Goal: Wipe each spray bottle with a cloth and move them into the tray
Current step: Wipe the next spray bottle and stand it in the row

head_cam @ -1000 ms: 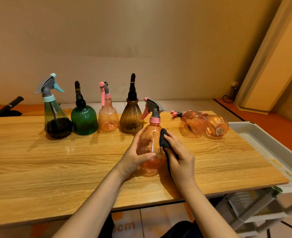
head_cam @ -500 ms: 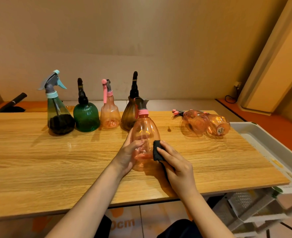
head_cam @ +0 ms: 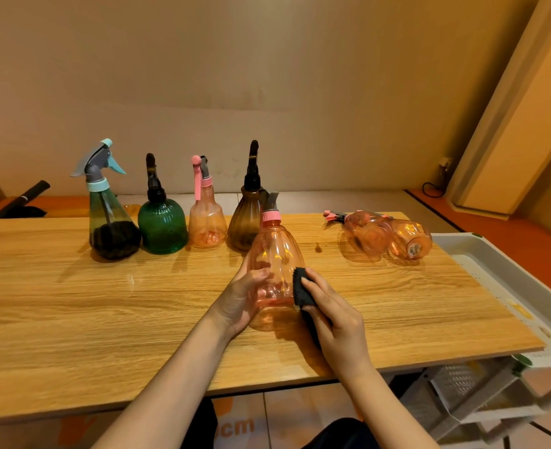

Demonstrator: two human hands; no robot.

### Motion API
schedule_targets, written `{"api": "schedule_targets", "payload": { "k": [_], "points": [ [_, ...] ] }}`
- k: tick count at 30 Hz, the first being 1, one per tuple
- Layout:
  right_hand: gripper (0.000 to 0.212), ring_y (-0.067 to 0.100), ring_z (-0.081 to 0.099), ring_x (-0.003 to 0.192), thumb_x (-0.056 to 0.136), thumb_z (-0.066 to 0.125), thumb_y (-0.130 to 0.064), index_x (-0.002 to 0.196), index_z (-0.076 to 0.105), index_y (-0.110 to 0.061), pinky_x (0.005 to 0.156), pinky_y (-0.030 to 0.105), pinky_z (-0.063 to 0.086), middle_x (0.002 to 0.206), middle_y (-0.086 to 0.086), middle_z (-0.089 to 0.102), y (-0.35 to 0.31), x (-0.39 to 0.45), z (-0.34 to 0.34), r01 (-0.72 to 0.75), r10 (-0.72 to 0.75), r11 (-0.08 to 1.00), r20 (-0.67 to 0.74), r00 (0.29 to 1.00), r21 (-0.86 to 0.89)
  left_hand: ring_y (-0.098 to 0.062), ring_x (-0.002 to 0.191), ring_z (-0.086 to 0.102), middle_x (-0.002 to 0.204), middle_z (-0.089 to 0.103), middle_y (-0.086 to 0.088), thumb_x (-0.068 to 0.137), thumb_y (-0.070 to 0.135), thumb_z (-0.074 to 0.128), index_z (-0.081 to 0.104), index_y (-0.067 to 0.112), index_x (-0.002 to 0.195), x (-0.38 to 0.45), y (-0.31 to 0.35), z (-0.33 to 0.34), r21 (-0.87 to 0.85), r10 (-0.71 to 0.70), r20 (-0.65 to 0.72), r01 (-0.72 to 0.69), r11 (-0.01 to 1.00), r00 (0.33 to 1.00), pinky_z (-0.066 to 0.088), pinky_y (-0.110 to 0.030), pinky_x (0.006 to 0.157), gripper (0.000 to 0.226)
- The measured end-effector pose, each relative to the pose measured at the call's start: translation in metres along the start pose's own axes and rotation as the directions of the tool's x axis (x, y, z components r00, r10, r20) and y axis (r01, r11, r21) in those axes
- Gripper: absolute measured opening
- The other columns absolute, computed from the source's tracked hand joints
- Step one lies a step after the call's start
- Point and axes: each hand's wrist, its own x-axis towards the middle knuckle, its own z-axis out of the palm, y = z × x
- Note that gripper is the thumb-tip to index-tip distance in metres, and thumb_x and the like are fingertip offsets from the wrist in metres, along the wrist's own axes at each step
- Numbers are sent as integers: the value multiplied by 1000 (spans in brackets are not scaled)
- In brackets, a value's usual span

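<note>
The left hand (head_cam: pixel 240 298) gripped the pink bottle (head_cam: pixel 275 260), steadying it upright above the surface (head_cam: pixel 105 312). Beside the bottle, the right hand (head_cam: pixel 339 322) pinched a dark cloth (head_cam: pixel 301 286) against its side to wipe.

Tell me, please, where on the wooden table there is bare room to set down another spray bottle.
The wooden table is bare along its near left, in front of the grey-green bottle and ribbed green bottle, and left of the left hand. A smaller patch lies before the two lying pink bottles, right of the right hand. The back row is crowded.

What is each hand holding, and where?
Left hand grips the pink bottle round its lower body; right hand pinches the black cloth against the bottle's side.
</note>
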Motion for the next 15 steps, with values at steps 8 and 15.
{"api": "schedule_targets", "payload": {
  "k": [8, 15],
  "points": [
    [37, 12, 44, 128, 97, 43, -27, 126, 53, -5, 106, 22, 34, 134, 3, 49, -2, 1, 5, 33, -32, 999, 14, 999, -33, -28, 116, 61, 133, 57, -11, 39, 49, 93, 35, 31, 143, 2, -1, 0, 86, -6, -43, 10, 996, 999, 54, -36, 83, 120],
    [35, 2, 45, 124, 88, 51, -17, 123, 54, -12, 102, 17, 37, 128, 0, 53, -2, 12, 12, -47, 47, 999, -70, 996, -7, -30, 112, 63, 131, 58, -14, 46, 38, 91, 31, 32, 145, 3, -3, -1, 130, -12, -11, 14, 991, 1000, 56, -38, 81, 115]
  ]
}}
